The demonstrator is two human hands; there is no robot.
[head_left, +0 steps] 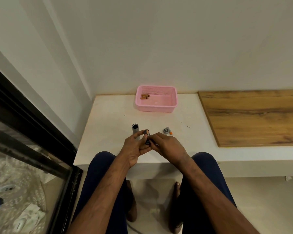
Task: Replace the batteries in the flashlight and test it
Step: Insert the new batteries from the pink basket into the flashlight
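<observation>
**Worktop layout**

The basket (pixel 156 108) stands at the back of the worktop (pixel 112 115), two batteries (pixel 145 96) in its left end. Nearer me, the flashlight tube (pixel 135 129) stands left, the cap (pixel 166 131) and a battery (pixel 170 132) right, the battery holder (pixel 147 134) between, in my fingers (pixel 155 137).

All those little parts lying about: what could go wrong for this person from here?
1. The left hand and right hand only pinch the small battery holder in the air, so a slip could drop it.
2. The batteries in the pink basket and the loose battery beside the cap could be confused, old with new.
3. The open flashlight tube sits just behind the left hand and might get knocked.
</observation>
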